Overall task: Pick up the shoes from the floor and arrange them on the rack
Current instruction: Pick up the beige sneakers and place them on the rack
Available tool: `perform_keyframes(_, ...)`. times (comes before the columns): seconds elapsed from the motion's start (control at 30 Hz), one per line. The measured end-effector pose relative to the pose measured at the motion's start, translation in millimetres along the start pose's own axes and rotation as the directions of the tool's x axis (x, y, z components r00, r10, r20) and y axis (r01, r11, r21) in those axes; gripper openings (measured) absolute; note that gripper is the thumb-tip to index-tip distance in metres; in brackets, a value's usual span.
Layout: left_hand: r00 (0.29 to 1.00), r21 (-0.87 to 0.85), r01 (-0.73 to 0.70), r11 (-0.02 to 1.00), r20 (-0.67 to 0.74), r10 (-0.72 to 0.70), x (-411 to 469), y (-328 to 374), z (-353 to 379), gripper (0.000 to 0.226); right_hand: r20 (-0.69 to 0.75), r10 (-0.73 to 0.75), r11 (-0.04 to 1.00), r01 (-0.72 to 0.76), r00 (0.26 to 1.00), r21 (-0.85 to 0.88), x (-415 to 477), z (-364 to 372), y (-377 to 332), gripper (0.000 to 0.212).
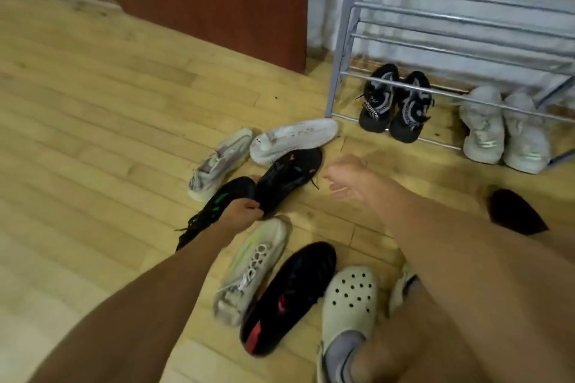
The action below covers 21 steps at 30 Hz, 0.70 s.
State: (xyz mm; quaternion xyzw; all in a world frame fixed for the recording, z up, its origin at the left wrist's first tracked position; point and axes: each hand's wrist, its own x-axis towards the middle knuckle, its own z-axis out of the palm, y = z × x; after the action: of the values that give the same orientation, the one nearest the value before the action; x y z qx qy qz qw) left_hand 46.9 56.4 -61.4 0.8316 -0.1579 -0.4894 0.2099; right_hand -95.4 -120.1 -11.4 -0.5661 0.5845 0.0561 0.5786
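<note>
A grey metal shoe rack [345, 50] stands at the upper right; on its lowest tier rest a black-and-grey pair [393, 102] and a white pair [504, 130]. Several shoes lie loose on the wooden floor. My left hand [244, 207] is shut on the heel of a black sneaker with pink marks [289, 177], next to a black sneaker with green marks [217, 205]. My right hand [345, 177] hovers open and blurred just right of that pink-marked shoe, holding nothing.
Loose on the floor: a grey-purple sneaker [217, 162], an upturned white sneaker [292, 140], a white-and-lime sneaker [252, 267], a black-and-red shoe [289, 295]. I wear a white clog [348, 298]. A brown cabinet [211, 0] stands behind; a dark object [513, 214] lies right.
</note>
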Motion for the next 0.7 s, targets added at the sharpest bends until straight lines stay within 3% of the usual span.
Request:
perform_keyframes(0.23,0.966,0.248,0.24,0.939,0.037,-0.256,-25.2,-132.0,34.8,0.081,0.144,0.031,0.991,-0.011,0.989,-0.132,-24.7,49.2,44.8,0.04)
perform_keyframes(0.37,0.958,0.287,0.285,0.914,-0.109,-0.265,-28.6,-159.5,51.6,0.059,0.158,-0.078,0.988,0.098,0.984,-0.12,-30.2,55.3,34.7,0.033)
perform_keyframes(0.43,0.951,0.242,0.296,0.924,-0.17,-0.26,-27.9,-158.8,55.3,0.061,0.166,-0.112,0.986,0.13,0.98,-0.103,-34.0,56.0,32.3,0.029)
perform_keyframes(0.53,0.96,0.197,0.276,0.941,-0.101,-0.26,-29.7,-154.5,48.2,0.061,0.175,-0.116,0.98,0.141,0.978,-0.139,-38.6,53.8,36.6,0.021)
perform_keyframes(0.7,0.977,0.215,0.205,0.955,0.013,-0.212,-46.5,-138.1,21.0,0.03,0.192,-0.118,0.953,0.165,0.974,-0.253,-53.8,47.7,34.8,0.027)
